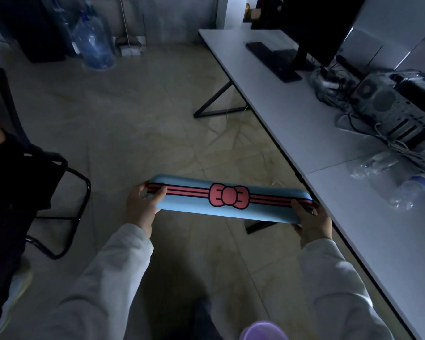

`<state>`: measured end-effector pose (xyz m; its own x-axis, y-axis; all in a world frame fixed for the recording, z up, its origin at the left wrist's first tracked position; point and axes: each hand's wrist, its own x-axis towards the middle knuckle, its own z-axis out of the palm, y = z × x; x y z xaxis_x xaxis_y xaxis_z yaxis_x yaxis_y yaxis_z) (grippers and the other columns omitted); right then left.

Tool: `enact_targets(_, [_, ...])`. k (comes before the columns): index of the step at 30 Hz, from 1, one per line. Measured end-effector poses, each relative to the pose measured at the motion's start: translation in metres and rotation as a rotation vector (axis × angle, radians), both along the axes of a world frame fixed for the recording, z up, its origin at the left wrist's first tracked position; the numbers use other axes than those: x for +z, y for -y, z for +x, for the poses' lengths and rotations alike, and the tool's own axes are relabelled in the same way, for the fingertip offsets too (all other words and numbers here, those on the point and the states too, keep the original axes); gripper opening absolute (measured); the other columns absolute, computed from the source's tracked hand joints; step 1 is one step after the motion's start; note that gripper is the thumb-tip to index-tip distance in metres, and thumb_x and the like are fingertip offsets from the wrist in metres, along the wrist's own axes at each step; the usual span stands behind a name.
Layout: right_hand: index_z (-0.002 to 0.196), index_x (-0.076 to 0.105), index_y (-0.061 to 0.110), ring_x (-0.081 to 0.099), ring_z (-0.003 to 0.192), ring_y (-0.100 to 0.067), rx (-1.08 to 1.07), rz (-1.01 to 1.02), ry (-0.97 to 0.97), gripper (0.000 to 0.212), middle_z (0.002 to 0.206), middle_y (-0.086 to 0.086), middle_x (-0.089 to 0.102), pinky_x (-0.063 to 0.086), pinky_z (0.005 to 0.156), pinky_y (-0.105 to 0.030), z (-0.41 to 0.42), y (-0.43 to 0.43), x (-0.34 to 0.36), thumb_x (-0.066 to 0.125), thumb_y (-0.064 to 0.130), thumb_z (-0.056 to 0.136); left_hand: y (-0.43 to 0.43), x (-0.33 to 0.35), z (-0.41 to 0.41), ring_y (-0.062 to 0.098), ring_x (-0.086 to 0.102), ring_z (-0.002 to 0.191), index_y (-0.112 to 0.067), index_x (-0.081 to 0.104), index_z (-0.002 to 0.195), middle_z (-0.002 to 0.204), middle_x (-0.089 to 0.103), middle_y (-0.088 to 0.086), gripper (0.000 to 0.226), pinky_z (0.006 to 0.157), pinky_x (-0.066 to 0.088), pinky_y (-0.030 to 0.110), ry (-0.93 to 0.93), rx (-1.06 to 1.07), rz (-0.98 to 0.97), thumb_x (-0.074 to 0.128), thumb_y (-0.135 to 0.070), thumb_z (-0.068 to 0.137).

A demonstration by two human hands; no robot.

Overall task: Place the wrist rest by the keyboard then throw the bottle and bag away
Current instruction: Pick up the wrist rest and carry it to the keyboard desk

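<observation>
I hold a long blue wrist rest (194, 207) with pink stripes and a pink bow level above the floor, just left of the desk edge. My left hand (142, 204) grips its left end and my right hand (312, 223) grips its right end. A dark keyboard (272, 57) lies far back on the white desk (292, 114), in front of the monitor (314, 25). A clear plastic bottle with a blue cap (409, 192) lies on the desk to the right. A crumpled clear plastic bag (375, 163) rests beside it.
An open computer case (400, 104) with tangled cables sits at the right of the desk. A black chair (42, 187) stands at the left. Large water jugs (93, 42) stand on the tiled floor at the back. A purple object (260, 331) shows at the bottom edge.
</observation>
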<state>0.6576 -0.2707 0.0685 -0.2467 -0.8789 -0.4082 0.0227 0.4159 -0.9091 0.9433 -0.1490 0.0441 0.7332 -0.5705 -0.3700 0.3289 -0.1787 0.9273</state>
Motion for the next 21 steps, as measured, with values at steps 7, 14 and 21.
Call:
enact_targets(7, [0.119, 0.052, 0.006, 0.052, 0.102, -0.027, -0.027, -0.019, -0.003, 0.045, 0.109, -0.010, 0.052, 0.051, 0.078, -0.040, 0.044, 0.093, -0.002, 0.068, 0.012, 0.077, 0.109, -0.003, 0.049, 0.024, 0.055, 0.107, -0.009, 0.054, 0.117, 0.119, 0.056, 0.011, 0.044, 0.080, 0.048, 0.036, 0.003, -0.018, -0.020, 0.068, -0.014, 0.076])
enact_targets(14, [0.122, 0.050, 0.006, 0.051, 0.096, -0.023, -0.039, -0.057, -0.003, 0.048, 0.106, -0.009, 0.051, 0.051, 0.069, -0.037, 0.084, 0.200, 0.017, 0.067, 0.012, 0.078, 0.225, 0.019, 0.091, 0.024, 0.055, 0.104, -0.019, 0.052, 0.103, 0.112, 0.056, 0.008, 0.030, 0.087, 0.049, 0.040, 0.007, -0.077, -0.036, 0.067, -0.014, 0.078])
enact_targets(21, [0.124, 0.048, 0.005, 0.051, 0.099, -0.023, -0.078, -0.055, 0.033, 0.049, 0.109, -0.010, 0.050, 0.051, 0.087, -0.047, 0.126, 0.279, 0.019, 0.066, 0.011, 0.079, 0.316, 0.021, 0.137, 0.025, 0.055, 0.107, -0.017, 0.052, 0.105, 0.112, 0.057, 0.007, 0.032, 0.094, 0.048, 0.043, -0.002, -0.128, -0.025, 0.067, -0.016, 0.077])
